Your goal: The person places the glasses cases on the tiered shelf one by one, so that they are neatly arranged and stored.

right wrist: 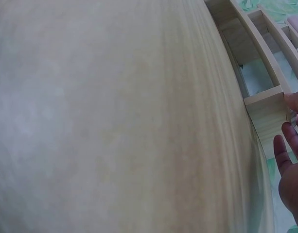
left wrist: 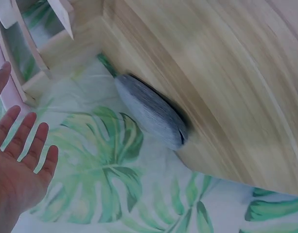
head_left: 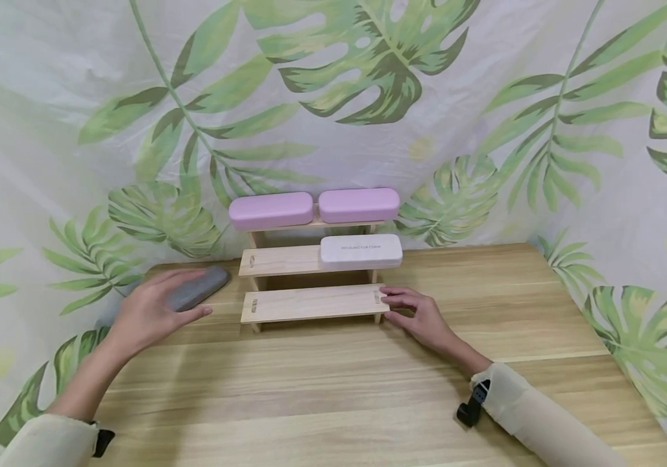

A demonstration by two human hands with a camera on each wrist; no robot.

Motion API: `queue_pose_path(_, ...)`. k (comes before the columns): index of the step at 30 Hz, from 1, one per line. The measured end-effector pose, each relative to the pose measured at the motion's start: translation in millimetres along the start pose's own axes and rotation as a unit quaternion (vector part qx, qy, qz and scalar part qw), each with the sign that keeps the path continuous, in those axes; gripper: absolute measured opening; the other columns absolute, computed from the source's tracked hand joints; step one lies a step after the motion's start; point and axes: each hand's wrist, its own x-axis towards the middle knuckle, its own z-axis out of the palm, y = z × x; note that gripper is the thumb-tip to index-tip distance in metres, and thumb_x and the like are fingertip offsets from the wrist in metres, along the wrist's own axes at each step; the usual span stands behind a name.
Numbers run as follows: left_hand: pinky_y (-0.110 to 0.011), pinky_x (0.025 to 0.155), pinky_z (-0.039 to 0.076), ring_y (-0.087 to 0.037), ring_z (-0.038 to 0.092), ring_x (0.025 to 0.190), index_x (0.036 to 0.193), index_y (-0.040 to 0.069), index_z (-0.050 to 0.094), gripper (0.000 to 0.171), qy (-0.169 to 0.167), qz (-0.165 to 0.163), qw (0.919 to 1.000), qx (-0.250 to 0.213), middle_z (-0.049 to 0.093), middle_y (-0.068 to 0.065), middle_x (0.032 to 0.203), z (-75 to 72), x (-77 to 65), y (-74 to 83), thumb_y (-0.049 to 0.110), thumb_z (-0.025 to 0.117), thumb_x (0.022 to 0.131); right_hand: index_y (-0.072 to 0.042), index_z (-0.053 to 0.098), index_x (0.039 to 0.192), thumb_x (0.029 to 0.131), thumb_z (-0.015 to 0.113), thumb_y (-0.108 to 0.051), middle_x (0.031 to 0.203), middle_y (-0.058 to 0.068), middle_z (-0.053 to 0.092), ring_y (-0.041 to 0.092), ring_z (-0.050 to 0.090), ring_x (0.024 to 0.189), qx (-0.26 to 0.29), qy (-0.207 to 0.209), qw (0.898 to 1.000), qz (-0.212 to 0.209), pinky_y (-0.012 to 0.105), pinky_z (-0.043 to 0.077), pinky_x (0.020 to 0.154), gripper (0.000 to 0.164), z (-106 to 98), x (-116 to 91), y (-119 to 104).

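A three-tier wooden rack (head_left: 310,303) stands at the back of the table. My right hand (head_left: 421,322) grips the right end of its lowest shelf, thumb near the front corner and fingertips on the end; in the right wrist view the fingers (right wrist: 281,153) lie against the side panel. Left of the rack is a grey, felt-like glasses case (head_left: 200,288), seen whole in the left wrist view. My left hand (head_left: 149,310) is beside it, fingers spread and thumb apart, holding nothing and partly covering the case in the head view.
Two pink cases (head_left: 272,209) lie side by side on the top shelf. A white case (head_left: 361,251) with small print sits on the middle shelf's right half. Leaf-patterned cloth (head_left: 357,155) hangs behind the wooden table (head_left: 310,395) and at its sides.
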Motion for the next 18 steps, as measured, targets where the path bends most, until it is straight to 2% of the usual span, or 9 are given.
queue_pose_path(3,-0.059,0.085,0.054,-0.042,0.068,0.116,0.134,0.012,0.074,0.072,0.005,0.003,1.0000,-0.003,0.074,-0.014,0.129,-1.0,-1.8,-6.3,0.031,0.100,0.069,-0.001,0.076,0.124,0.093,0.081,-0.003,0.142,0.014,0.067,0.035,0.061,0.134,-0.001,0.001,1.000,-0.006,0.032,0.055,0.102,0.032,-0.3,0.3,0.3)
queue_pose_path(10,-0.062,0.080,0.054,-0.045,0.066,0.114,0.130,0.008,0.074,0.074,0.008,0.018,0.9998,0.004,0.073,-0.019,0.128,-1.3,-3.2,-19.2,0.030,0.101,0.065,-0.002,0.077,0.124,0.093,0.081,-0.003,0.143,0.012,0.067,0.032,0.064,0.130,-0.008,0.000,1.000,0.000,0.031,0.055,0.103,0.031,-0.8,0.3,-0.7)
queue_pose_path(18,-0.061,0.075,0.056,-0.048,0.068,0.109,0.132,0.007,0.073,0.073,-0.010,0.016,0.9997,0.013,0.071,-0.022,0.130,-0.1,-2.7,-33.2,0.030,0.100,0.068,0.000,0.077,0.123,0.092,0.080,-0.001,0.141,0.014,0.067,0.035,0.066,0.127,-0.001,0.004,1.000,-0.007,0.036,0.056,0.102,0.031,0.0,0.4,1.5)
